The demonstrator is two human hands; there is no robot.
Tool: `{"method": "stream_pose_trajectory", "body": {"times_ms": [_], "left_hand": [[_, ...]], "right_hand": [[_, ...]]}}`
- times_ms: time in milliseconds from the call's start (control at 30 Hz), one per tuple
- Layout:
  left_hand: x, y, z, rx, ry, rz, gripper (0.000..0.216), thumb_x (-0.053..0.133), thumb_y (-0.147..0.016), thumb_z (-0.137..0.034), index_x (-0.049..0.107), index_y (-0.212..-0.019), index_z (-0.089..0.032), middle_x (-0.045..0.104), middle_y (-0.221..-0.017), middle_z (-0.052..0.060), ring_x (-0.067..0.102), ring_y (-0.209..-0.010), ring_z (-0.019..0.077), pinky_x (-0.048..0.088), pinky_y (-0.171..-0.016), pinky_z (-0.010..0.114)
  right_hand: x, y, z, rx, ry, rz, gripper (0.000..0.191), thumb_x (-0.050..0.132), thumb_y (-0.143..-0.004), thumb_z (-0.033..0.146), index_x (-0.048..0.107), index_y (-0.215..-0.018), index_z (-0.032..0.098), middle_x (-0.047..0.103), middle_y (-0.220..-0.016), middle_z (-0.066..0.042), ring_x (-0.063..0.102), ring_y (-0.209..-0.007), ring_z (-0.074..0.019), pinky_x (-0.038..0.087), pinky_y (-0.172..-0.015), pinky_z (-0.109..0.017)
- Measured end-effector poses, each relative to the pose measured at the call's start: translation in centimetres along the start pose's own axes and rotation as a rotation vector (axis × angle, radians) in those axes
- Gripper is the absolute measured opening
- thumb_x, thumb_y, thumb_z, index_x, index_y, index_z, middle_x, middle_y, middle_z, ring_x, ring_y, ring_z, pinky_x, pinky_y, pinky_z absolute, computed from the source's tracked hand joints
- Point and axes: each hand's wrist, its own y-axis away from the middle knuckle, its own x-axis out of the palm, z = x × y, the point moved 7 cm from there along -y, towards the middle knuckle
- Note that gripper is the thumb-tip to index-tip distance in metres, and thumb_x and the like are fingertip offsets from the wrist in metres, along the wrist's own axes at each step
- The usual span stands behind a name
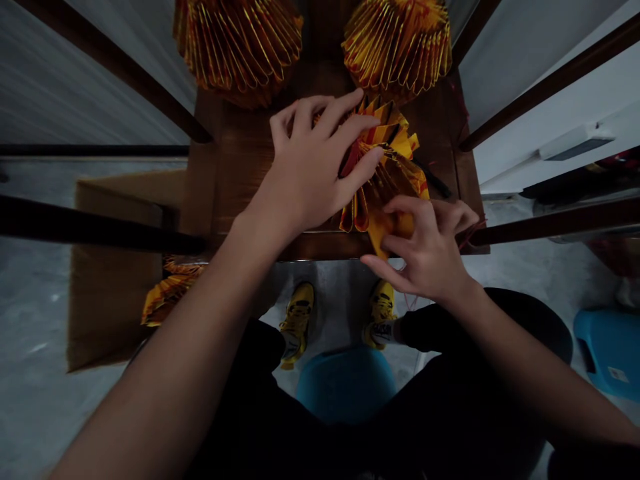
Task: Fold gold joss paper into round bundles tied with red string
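Note:
A partly fanned piece of pleated yellow-and-red paper [393,130] lies near the front of a dark wooden surface. My left hand [315,153] rests over its left side, fingers spread and fingertips on the folds. At the front edge, my right hand [427,250] has curled fingers around a loose yellow paper flap [377,233], slightly blurred. A reddish part [353,159] of the paper shows beneath my left hand, mostly covered. Beside the folds, to the right, lies a thin black object [433,179] whose kind I cannot make out.
Two larger pleated gold paper pieces stand at the back, one left [240,43] and one right [400,47]. Dark wooden bars [545,87] flank the surface. An open cardboard box [110,267] with pleated paper [167,297] sits lower left. Blue stools [345,383] are below and at right.

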Motion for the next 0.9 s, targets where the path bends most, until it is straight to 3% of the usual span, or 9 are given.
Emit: {"method": "stream_pose_trajectory", "body": {"times_ms": [100,233,300,400,500,567,667,767,900], "left_hand": [[0.0,0.1,-0.1,-0.006,0.003,-0.020,0.041,0.046,-0.115,-0.047,0.058,-0.154,-0.043,0.046,-0.173,-0.008,0.039,-0.156,0.0306,0.026,-0.130,0.058],[0.1,0.1,-0.3,-0.013,-0.010,-0.045,0.038,0.045,-0.116,-0.046,0.060,-0.151,-0.039,0.045,-0.174,-0.007,0.041,-0.156,0.0297,0.026,-0.130,0.059],[0.2,0.1,-0.4,-0.020,-0.021,-0.051,0.037,0.047,-0.116,-0.046,0.059,-0.151,-0.040,0.045,-0.174,-0.007,0.041,-0.156,0.0290,0.026,-0.131,0.059],[0.2,0.1,-0.5,-0.030,-0.026,-0.053,0.038,0.048,-0.116,-0.045,0.059,-0.152,-0.038,0.045,-0.174,-0.006,0.042,-0.156,0.0306,0.027,-0.130,0.060],[0.0,0.1,-0.5,-0.071,0.008,-0.060,0.037,0.049,-0.115,-0.045,0.062,-0.150,-0.037,0.046,-0.174,-0.004,0.043,-0.157,0.0343,0.026,-0.129,0.061],[0.1,0.2,-0.5,-0.118,0.022,-0.066,0.036,0.050,-0.114,-0.045,0.064,-0.147,-0.041,0.047,-0.174,-0.005,0.043,-0.158,0.0346,0.026,-0.129,0.061],[0.1,0.3,-0.8,-0.153,-0.003,-0.093,0.037,0.046,-0.116,-0.046,0.065,-0.147,-0.040,0.047,-0.173,-0.005,0.044,-0.157,0.0327,0.026,-0.130,0.059],[0.1,0.4,-1.1,-0.170,-0.012,-0.126,0.039,0.044,-0.116,-0.044,0.065,-0.148,-0.034,0.049,-0.172,-0.003,0.044,-0.157,0.0326,0.026,-0.130,0.060],[0.2,0.3,-1.3,-0.185,-0.035,-0.100,0.042,0.043,-0.116,-0.043,0.064,-0.151,-0.032,0.046,-0.175,-0.002,0.042,-0.158,0.0344,0.026,-0.130,0.059]], "right_hand": [[-1.2,0.2,-0.7,0.012,-0.089,-0.056,0.051,0.051,-0.110,0.053,0.076,-0.079,0.019,0.066,-0.131,-0.016,0.060,-0.119,-0.0353,0.039,-0.100,-0.055],[-0.8,-0.2,0.0,0.090,-0.081,-0.067,0.039,0.055,-0.108,0.049,0.076,-0.133,0.027,0.064,-0.140,-0.016,0.058,-0.125,-0.0360,0.041,-0.102,-0.054],[0.1,-0.5,0.7,0.122,-0.005,-0.045,0.043,0.060,-0.106,0.049,0.071,-0.142,0.027,0.061,-0.149,-0.016,0.054,-0.128,-0.0381,0.038,-0.105,-0.056],[0.7,-0.5,1.1,0.132,0.098,-0.063,0.038,0.063,-0.104,0.052,0.078,-0.119,0.020,0.059,-0.153,-0.018,0.050,-0.129,-0.0387,0.034,-0.107,-0.057],[0.3,-0.1,1.7,-0.040,0.028,-0.081,0.041,0.061,-0.105,0.053,0.075,-0.084,0.021,0.063,-0.141,-0.014,0.052,-0.121,-0.0339,0.035,-0.103,-0.054],[-0.8,0.3,1.9,-0.127,-0.066,-0.141,0.044,0.059,-0.107,0.050,0.071,-0.075,0.021,0.064,-0.128,-0.012,0.056,-0.113,-0.0303,0.038,-0.098,-0.050],[-1.9,0.2,1.4,-0.032,-0.068,-0.242,0.028,0.060,-0.105,0.044,0.080,-0.103,0.023,0.063,-0.123,-0.013,0.058,-0.113,-0.0315,0.040,-0.095,-0.049],[-0.7,-0.4,1.3,0.138,0.027,-0.159,0.036,0.063,-0.104,0.043,0.074,-0.133,0.025,0.064,-0.134,-0.016,0.056,-0.120,-0.0360,0.038,-0.100,-0.052],[0.4,-0.7,1.7,0.176,0.122,-0.100,0.031,0.068,-0.101,0.045,0.078,-0.118,0.021,0.063,-0.144,-0.018,0.050,-0.125,-0.0382,0.033,-0.104,-0.053]]}}
